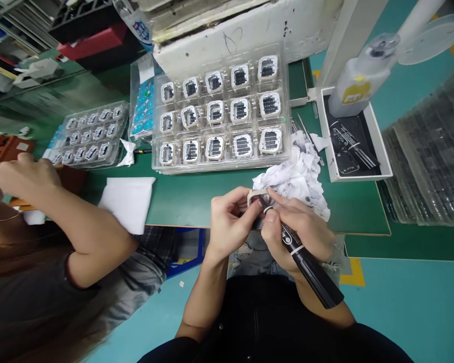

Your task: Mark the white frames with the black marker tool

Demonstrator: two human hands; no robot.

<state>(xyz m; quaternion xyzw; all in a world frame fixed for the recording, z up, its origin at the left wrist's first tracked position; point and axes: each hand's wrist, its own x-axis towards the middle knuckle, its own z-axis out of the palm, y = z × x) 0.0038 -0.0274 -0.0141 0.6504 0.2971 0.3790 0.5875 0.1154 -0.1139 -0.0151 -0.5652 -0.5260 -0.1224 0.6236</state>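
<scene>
My left hand (230, 222) pinches a small pale frame-shaped part (256, 193) in front of my chest, just above the table's near edge. In my right hand (298, 229) is a black marker pen (312, 269), its tip end pointing at the part. The tip meets or nearly meets the part; fingers hide the exact contact. Just beyond the hands lies a heap of crumpled white tissues (300, 169). Behind it a clear plastic tray (221, 164) holds rows of white square frames with dark markings inside.
To the right, a white box (359, 176) holds a bottle (359, 75) and black markers. A folded white cloth (128, 201) and a second tray (94, 133) lie to the left. A co-worker's arm (87, 227) reaches in at far left. Stacked trays (431, 151) stand at far right.
</scene>
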